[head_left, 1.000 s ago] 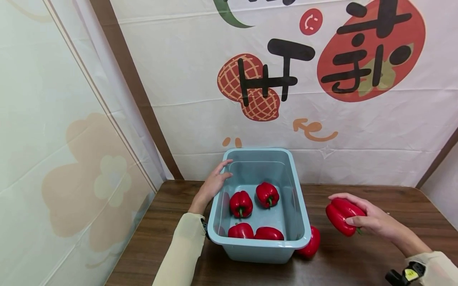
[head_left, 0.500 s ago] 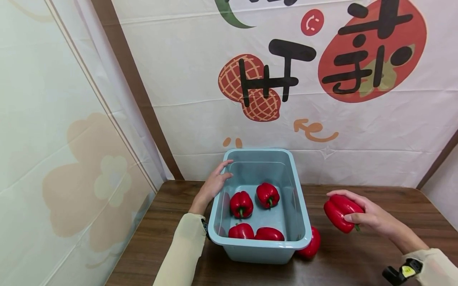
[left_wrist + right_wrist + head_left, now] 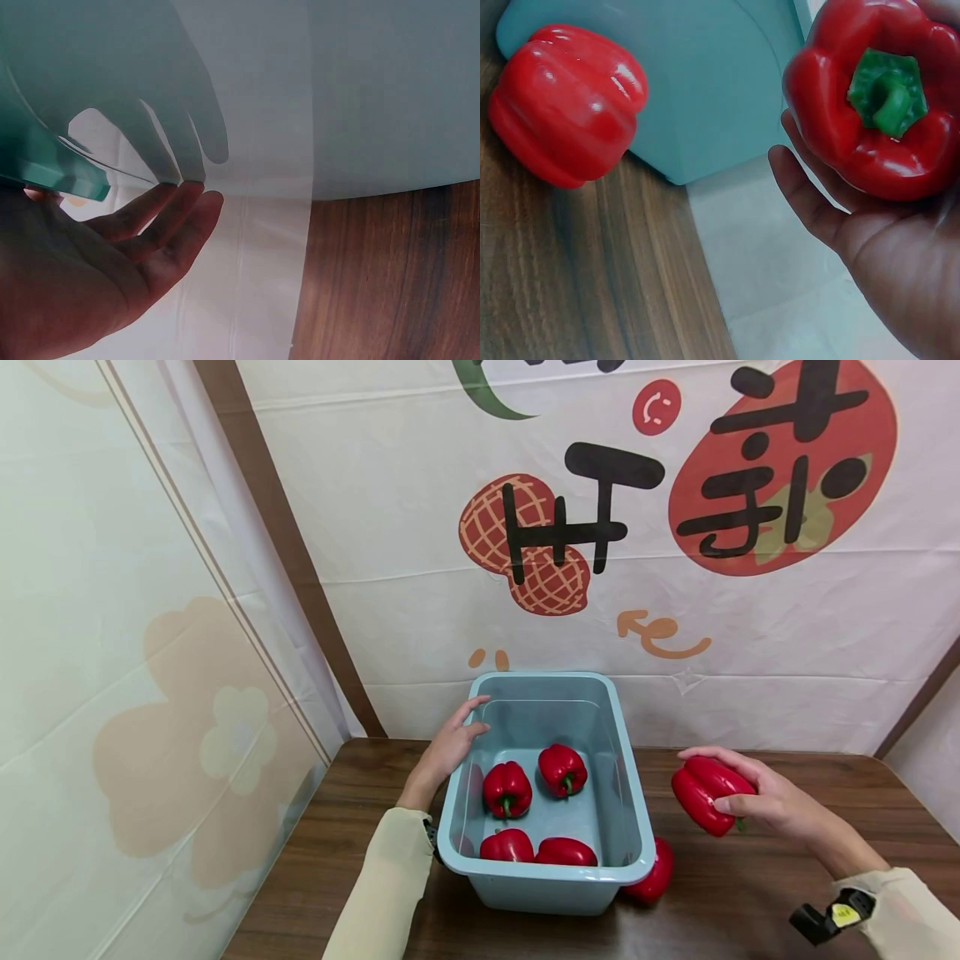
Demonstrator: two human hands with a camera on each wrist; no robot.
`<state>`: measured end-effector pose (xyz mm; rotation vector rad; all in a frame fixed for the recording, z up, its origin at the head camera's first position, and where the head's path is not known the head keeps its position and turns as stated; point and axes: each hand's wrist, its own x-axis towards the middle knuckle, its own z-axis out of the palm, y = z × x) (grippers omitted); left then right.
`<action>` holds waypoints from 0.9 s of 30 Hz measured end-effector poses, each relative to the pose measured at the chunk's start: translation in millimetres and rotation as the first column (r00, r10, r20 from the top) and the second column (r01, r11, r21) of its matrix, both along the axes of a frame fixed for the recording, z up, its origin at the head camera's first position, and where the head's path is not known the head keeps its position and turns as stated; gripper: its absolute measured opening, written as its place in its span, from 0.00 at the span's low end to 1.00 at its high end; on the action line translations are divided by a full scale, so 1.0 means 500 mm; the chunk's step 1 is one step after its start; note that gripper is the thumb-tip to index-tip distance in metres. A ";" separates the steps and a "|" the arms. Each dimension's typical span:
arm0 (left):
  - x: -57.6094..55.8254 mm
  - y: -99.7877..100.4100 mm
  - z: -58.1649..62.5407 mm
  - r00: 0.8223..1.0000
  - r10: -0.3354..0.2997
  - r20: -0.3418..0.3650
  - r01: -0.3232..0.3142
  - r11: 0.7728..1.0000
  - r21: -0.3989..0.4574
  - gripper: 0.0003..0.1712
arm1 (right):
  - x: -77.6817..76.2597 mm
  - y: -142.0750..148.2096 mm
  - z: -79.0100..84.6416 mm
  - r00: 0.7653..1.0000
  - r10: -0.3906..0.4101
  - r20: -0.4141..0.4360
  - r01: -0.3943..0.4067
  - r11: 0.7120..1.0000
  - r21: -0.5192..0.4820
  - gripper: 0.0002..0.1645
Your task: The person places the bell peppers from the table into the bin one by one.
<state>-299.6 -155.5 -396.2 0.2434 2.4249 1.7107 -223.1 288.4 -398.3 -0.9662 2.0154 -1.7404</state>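
A light blue plastic bin (image 3: 536,893) stands on the table, with several red bell peppers (image 3: 507,789) lying inside. My left hand (image 3: 447,745) holds its left rim: thumb and a finger reach over the edge, while the other fingertips (image 3: 193,187) meet the outer wall in the left wrist view. To the right of the bin, my right hand (image 3: 772,797) grips a red bell pepper (image 3: 708,795) above the table. Its green stem faces the right wrist camera. Another red bell pepper (image 3: 568,105) lies on the table against the bin's near right corner, partly hidden by the rim in the head view.
The brown wooden table (image 3: 840,785) extends to both sides of the bin. Behind it hangs a white printed cloth (image 3: 405,610), close to the bin's far end. A pale curtain (image 3: 172,693) with a flower print borders the left side.
My right hand has moved slightly left and upward with the bell pepper in its grip. My left hand stays on the bin's rim, and the bin's contents have not moved.
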 end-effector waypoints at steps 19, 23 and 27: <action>0.049 0.011 0.076 0.998 -0.036 0.049 0.037 0.999 -0.019 0.31 | -0.009 -0.009 0.015 1.000 -0.014 -0.009 0.014 1.000 0.021 0.41; 0.049 0.010 0.077 0.998 -0.040 0.051 0.041 0.999 -0.020 0.31 | -0.010 -0.012 0.019 1.000 -0.006 -0.016 0.006 1.000 0.021 0.41; 0.050 0.010 0.077 0.998 -0.041 0.050 0.042 0.999 -0.019 0.31 | -0.010 -0.013 0.021 1.000 -0.009 -0.026 0.009 1.000 0.024 0.41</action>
